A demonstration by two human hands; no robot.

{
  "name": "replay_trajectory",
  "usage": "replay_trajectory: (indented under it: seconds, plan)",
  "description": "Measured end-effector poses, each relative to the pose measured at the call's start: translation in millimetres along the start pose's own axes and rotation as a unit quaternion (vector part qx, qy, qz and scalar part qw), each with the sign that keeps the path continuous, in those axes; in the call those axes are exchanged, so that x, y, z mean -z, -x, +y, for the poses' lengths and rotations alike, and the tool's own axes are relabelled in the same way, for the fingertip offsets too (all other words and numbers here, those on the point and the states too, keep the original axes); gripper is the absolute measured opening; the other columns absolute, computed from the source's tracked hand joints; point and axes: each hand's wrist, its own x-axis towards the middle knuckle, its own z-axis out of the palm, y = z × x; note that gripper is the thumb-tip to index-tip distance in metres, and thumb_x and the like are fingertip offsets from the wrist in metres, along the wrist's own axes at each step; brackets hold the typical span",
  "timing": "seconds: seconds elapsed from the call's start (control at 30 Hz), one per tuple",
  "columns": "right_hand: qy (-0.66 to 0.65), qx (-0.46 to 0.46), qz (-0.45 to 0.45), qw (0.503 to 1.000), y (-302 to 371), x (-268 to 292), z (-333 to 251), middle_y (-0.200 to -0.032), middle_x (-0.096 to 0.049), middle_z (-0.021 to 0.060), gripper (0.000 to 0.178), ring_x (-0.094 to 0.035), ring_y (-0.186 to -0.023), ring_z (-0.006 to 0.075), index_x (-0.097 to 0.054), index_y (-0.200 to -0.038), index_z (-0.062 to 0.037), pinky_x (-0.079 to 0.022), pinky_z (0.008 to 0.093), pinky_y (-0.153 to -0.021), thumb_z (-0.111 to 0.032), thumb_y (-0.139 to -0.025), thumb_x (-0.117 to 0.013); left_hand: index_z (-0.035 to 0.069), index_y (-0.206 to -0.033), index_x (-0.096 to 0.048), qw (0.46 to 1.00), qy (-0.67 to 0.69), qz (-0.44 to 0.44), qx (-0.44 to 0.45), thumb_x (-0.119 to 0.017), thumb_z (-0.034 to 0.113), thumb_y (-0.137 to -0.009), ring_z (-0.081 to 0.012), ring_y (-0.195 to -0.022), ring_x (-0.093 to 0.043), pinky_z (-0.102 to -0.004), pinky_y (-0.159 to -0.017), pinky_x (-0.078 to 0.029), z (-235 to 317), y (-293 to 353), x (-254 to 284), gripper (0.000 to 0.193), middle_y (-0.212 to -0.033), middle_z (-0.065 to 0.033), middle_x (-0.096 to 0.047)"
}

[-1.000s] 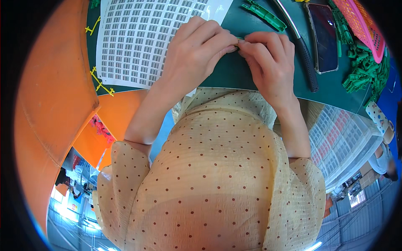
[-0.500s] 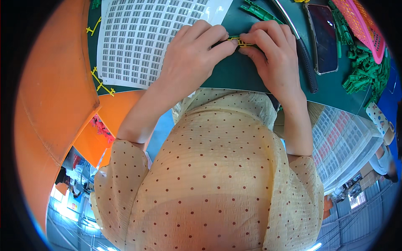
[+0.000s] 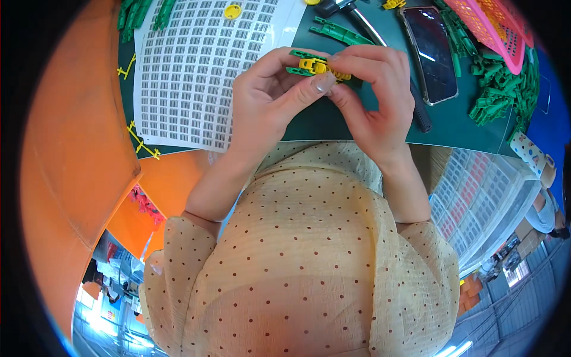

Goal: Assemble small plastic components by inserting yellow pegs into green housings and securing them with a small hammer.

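Between my two hands, just above the near part of the dark green tabletop (image 3: 321, 122), is a small plastic toy part (image 3: 321, 66) in green and yellow. My left hand (image 3: 264, 98) pinches it with the thumb across its near side; the other fingers curl behind it. At its right end, the thumb and forefinger of my right hand (image 3: 383, 89) grip it, partly hiding the yellow piece there. Green side pieces flank a yellow middle with a round knob. Beyond the hands lies a loose green plastic piece (image 3: 342, 31).
To the left lies a printed label sheet (image 3: 184, 89) with a yellow disc (image 3: 232, 11) on it, beside yellow plastic sprues (image 3: 143, 141). On the right are a hammer (image 3: 372, 25), a phone (image 3: 433, 59), a heap of green parts (image 3: 505, 89) and a pink basket (image 3: 491, 38).
My hands have turned the toy part, so its green sides and yellow knob now show. My left hand has rolled, thumb toward me. The whole view has shifted slightly.
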Motion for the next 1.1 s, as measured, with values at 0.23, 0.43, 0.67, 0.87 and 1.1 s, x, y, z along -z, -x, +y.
replay_trajectory:
  seconds: [0.23,0.43,0.67,0.87,1.1]
  plan:
    - [0.040,-0.096,0.105,0.989,4.3,55.0,22.9,-0.101,-0.064,0.0061,0.025,-0.057,-0.091,0.0191,-0.068,-0.102,-0.0059,-0.044,0.0297,-0.082,-0.010,-0.077,-0.074,-0.005,-0.110,-0.058,0.996,0.059,0.070,-0.024,-0.062,0.010,-0.091,-0.0149,-0.087,-0.065,-0.0268,-0.080,-0.054,9.5,-10.5,-5.0,0.024,-0.099,-0.0115,-0.067]
    - [0.315,-0.190,0.036,0.929,22.5,146.0,119.4,-0.099,-0.062,0.0066,0.018,-0.059,-0.080,0.0130,-0.066,-0.105,-0.0039,-0.048,0.0273,-0.075,-0.010,-0.088,-0.064,-0.005,-0.109,-0.059,0.996,0.061,0.070,-0.008,-0.063,0.014,-0.091,-0.0168,-0.082,-0.067,-0.0272,-0.075,-0.055,14.8,-13.0,-1.6,0.026,-0.096,-0.0134,-0.068]
    - [0.260,-0.282,-0.046,0.922,15.5,159.4,122.2,-0.095,-0.063,0.0053,0.017,-0.058,-0.081,0.0119,-0.067,-0.104,-0.0058,-0.047,0.0260,-0.073,-0.015,-0.090,-0.063,-0.006,-0.109,-0.060,0.997,0.038,0.071,-0.014,-0.062,0.010,-0.090,-0.0146,-0.083,-0.067,-0.0258,-0.075,-0.056,16.0,-6.5,-2.3,0.024,-0.096,-0.0138,-0.068]
    - [0.145,-0.300,-0.014,0.943,21.6,139.4,119.9,-0.093,-0.063,0.0016,0.029,-0.056,-0.083,0.0079,-0.061,-0.113,-0.0021,-0.044,0.0218,-0.073,-0.019,-0.089,-0.067,-0.006,-0.110,-0.059,0.998,0.033,0.052,-0.004,-0.065,0.008,-0.089,-0.0153,-0.086,-0.066,-0.0267,-0.077,-0.056,12.4,-5.6,-4.2,0.026,-0.099,-0.0151,-0.068]
    - [0.013,-0.360,0.056,0.931,29.1,140.2,130.4,-0.091,-0.060,-0.0019,0.023,-0.053,-0.081,0.0046,-0.062,-0.107,-0.0020,-0.042,0.0181,-0.072,-0.015,-0.089,-0.068,-0.006,-0.109,-0.059,0.999,-0.027,0.030,-0.016,-0.059,0.009,-0.092,-0.0268,-0.094,-0.068,-0.0287,-0.072,-0.057,13.5,-6.7,-9.4,0.023,-0.099,-0.0182,-0.067]
